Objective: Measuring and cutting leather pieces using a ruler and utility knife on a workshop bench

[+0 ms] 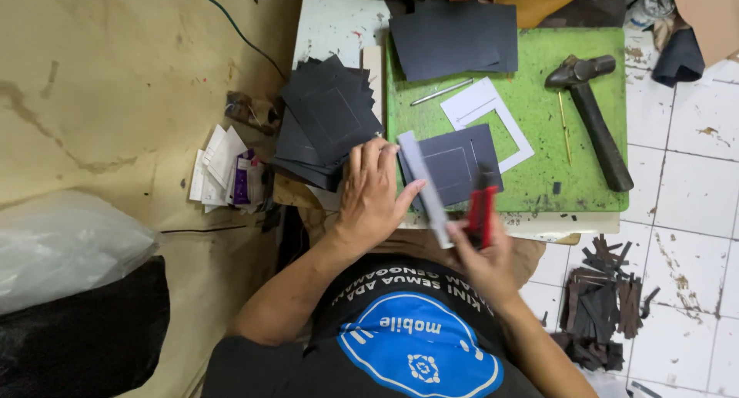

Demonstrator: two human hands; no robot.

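A left hand (372,192) lies spread, pressing a grey metal straightedge (426,188) onto a thin dark square of card (454,163) just beyond the fingertips, on a green cutting mat (539,121). The right hand (483,255), just beside it, is closed round a red-handled craft knife (483,209). The card looks light, stiff and apt to slide, best pinned flat near the ruler's edge.

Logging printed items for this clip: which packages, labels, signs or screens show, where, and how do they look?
Small packets: on the tan surface left of the dark card stack, a loose fan of flat white rectangles, one purple.
Clear plastic bag: far left, crumpled, whitish.
No signs or screens.
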